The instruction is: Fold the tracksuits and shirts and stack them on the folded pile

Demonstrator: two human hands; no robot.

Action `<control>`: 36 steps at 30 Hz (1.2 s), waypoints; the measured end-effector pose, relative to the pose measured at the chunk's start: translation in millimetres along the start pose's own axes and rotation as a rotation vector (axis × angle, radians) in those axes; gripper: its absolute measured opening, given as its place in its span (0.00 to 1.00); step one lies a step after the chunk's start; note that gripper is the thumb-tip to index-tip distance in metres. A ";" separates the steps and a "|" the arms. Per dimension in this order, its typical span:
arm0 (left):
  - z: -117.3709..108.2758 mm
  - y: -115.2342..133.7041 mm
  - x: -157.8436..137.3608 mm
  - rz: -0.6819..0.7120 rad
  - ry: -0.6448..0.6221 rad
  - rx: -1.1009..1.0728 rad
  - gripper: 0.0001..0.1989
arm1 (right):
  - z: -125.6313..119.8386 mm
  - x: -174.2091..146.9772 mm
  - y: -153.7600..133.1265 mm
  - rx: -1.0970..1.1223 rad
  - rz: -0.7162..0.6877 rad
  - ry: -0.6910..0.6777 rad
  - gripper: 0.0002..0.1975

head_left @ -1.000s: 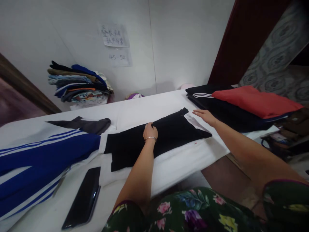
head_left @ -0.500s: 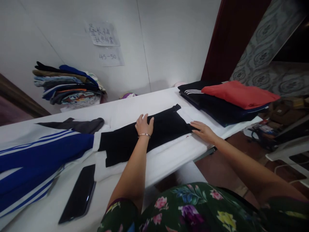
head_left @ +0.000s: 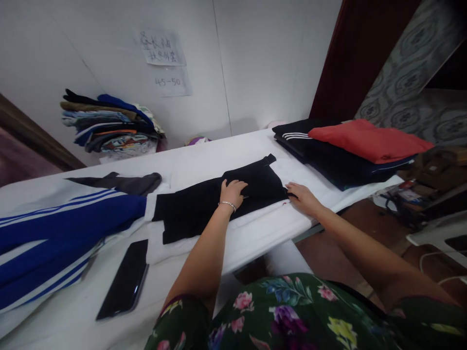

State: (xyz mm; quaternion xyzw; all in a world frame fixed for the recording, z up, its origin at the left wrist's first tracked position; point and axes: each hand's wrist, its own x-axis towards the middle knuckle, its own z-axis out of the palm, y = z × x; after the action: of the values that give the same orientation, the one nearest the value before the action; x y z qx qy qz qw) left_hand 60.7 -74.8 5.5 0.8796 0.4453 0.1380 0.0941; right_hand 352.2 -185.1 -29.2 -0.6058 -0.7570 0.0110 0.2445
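Black trousers [head_left: 197,201] lie flat on the white-covered table, their two legs toward the left and the waist end on the right. My left hand [head_left: 232,194] rests on the middle of them, palm down, fingers stretched out to the right over the cloth. At the near corner of the waist, my right hand [head_left: 302,198] has its bent fingers closed on the black cloth. The far waist corner lies loose on the white cover.
Blue-and-white striped clothing [head_left: 73,228] and a dark grey garment [head_left: 134,183] lie at the left. Near them is a black phone [head_left: 124,279]. A folded stack topped by a red garment [head_left: 372,141] stands right; another clothes pile [head_left: 113,121] stands back left. The table's front edge [head_left: 270,250] is close.
My left hand has slid right along the trousers, and the cloth beside it is slightly rumpled. The right hand's fingers have curled in at the waist corner. The view has shifted slightly.
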 end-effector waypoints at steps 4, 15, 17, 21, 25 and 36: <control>2.6 1.4 -1.9 -0.001 -0.017 0.004 0.30 | -3.5 -2.9 -1.0 -0.046 0.010 -0.089 0.14; -13.3 -2.2 -6.8 -0.019 -0.112 -0.117 0.28 | 5.4 79.6 -56.8 -0.002 -0.051 -0.132 0.29; -17.1 -11.3 -6.8 -0.070 -0.024 -0.201 0.23 | 23.3 84.2 -59.0 -0.033 -0.053 -0.248 0.29; -18.4 -32.0 -6.2 -0.319 0.225 -0.219 0.17 | 45.8 78.5 -53.0 -0.064 -0.084 -0.284 0.30; -17.3 -41.3 -5.0 -0.596 0.286 -0.271 0.26 | 40.8 72.0 -50.2 0.027 -0.094 -0.181 0.30; -25.4 -37.0 -2.5 -0.631 0.233 -0.811 0.31 | 34.0 90.1 -97.5 0.174 -0.246 -0.034 0.24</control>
State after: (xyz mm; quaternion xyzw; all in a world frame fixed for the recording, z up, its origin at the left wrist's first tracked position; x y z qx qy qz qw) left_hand 23.0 -54.0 18.4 0.5743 0.6069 0.3612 0.4140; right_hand 237.0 -118.4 3.6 -0.4846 -0.8258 0.0569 0.2829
